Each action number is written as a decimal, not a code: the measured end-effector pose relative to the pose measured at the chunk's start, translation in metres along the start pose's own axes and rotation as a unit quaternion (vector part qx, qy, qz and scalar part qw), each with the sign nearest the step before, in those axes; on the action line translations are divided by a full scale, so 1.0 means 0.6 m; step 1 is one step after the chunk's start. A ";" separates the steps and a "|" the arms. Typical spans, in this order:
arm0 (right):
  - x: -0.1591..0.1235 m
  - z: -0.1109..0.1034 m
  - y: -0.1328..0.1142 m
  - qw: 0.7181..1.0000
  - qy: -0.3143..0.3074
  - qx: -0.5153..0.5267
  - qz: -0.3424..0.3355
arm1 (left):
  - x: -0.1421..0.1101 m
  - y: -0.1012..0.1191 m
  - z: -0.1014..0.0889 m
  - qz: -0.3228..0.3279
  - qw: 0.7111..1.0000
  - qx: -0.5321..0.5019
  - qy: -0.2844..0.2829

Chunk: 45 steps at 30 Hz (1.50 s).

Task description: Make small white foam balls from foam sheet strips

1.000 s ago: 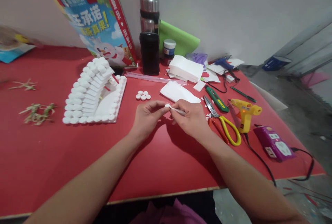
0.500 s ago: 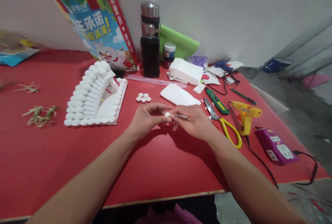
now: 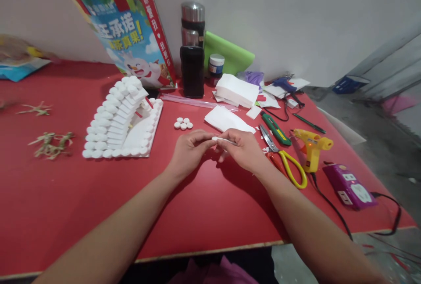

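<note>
My left hand (image 3: 192,149) and my right hand (image 3: 244,147) meet above the table, thumbs and forefingers pinched together. Between them is a thin white strip (image 3: 226,140), rolled into a small round coil (image 3: 215,138) at its left end. My left fingers grip the coil, and my right fingers close on the strip; its material is unclear. Just beyond my left hand lie several small white discs (image 3: 183,123). Farther left stands a white model (image 3: 122,119) with curved steps, edged with rows of similar discs. White sheets (image 3: 228,119) lie just beyond my right hand.
To the right are yellow-handled scissors (image 3: 291,167), a green cutter (image 3: 275,128), a lit yellow glue gun (image 3: 311,148) and a purple power box (image 3: 348,185) with cords. A black phone-like object (image 3: 192,72), flask (image 3: 193,12) and printed bag (image 3: 131,34) stand behind. Straw figures (image 3: 51,145) lie left.
The coil has turned between my fingertips, from facing me to lying flatter. Both hands stay close together and have shifted only slightly. The view has moved a little.
</note>
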State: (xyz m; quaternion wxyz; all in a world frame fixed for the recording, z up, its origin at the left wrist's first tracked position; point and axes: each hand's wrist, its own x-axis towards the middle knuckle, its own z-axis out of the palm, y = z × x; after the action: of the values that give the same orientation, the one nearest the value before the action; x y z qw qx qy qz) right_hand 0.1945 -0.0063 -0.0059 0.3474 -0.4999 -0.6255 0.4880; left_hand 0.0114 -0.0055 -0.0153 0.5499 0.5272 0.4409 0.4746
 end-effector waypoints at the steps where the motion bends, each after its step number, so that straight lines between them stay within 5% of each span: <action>1: -0.001 0.002 0.000 1.000 0.010 -0.009 0.005 | 0.001 0.001 0.000 0.020 0.999 0.030 0.013; 5: -0.004 0.011 -0.001 0.989 0.055 -0.128 -0.055 | 0.004 -0.002 -0.002 0.076 0.989 0.118 0.044; 11: -0.009 0.012 -0.007 0.950 0.080 -0.263 -0.146 | 0.008 -0.012 -0.004 0.068 0.994 0.082 0.027; 13: -0.007 0.005 -0.013 0.976 0.070 -0.182 -0.099 | 0.010 -0.010 -0.007 0.042 0.998 0.051 0.009; 16: 0.002 -0.011 -0.020 0.994 0.027 0.085 0.057 | 0.014 -0.006 -0.016 -0.004 0.999 0.012 -0.031; 19: 0.013 -0.023 -0.018 0.929 -0.089 0.304 0.190 | 0.016 -0.004 -0.025 -0.011 0.998 0.013 -0.053; 21: 0.018 -0.025 -0.012 0.892 -0.156 0.367 0.214 | 0.016 -0.003 -0.027 0.006 0.998 0.033 -0.052; 27: 0.015 -0.019 -0.009 0.852 -0.207 0.426 0.222 | 0.014 0.003 -0.023 0.040 0.995 0.070 -0.061; 41: -0.001 -0.020 -0.020 0.942 -0.096 0.286 0.149 | 0.010 0.004 -0.019 -0.021 0.997 0.016 -0.079; 45: 0.001 -0.009 -0.015 0.990 -0.034 0.106 0.085 | 0.010 0.002 -0.014 -0.048 0.998 -0.005 -0.046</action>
State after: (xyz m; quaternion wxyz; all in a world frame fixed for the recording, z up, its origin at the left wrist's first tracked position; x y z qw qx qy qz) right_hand 0.1967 -0.0045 0.0043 0.3344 -0.4945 -0.5369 0.5961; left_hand 0.0038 0.0020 -0.0145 0.5944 0.5242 0.4372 0.4251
